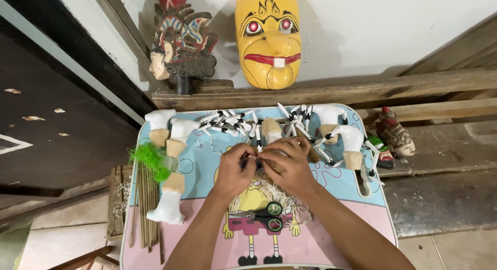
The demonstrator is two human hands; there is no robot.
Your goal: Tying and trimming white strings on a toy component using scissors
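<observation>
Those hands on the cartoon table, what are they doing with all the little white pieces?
A person's left hand and right hand are pinched together around a small dark piece over the cartoon table; what it is cannot be told. Pale string and scissors lie just below them. White puppet bodies and thin painted arms lie around, thin sticks at the left. A yellow mask leans against the wall behind.
</observation>
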